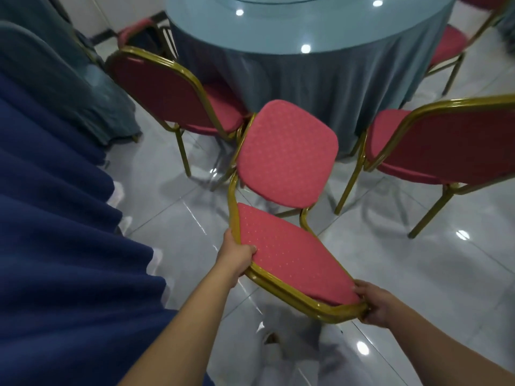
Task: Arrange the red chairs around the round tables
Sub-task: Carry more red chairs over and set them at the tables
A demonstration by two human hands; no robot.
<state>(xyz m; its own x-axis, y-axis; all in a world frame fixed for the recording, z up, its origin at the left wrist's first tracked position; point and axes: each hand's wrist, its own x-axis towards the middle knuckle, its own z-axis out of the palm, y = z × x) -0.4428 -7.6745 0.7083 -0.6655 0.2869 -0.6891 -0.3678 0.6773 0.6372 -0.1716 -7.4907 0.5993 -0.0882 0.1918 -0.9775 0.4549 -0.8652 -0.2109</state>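
One view: head-worn wide-angle camera, looking forward and steeply down. Both forearms are entering from the bottom edge; the left hand [237, 256] and right hand [374, 303] are gripping the red chair [287, 151] close under the lens. The round table [306, 32] is sitting farther off, cut by the top edge. Blue draped cloth [55, 218] is crowding the left side, nearer than the table.

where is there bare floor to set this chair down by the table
Bare tiled floor lies between the held chair and the right chair, up to the round table's cloth. Another patch lies between the held chair and the blue cloth. Crowded at the left chair: its seat corner crowds the held chair's frame.
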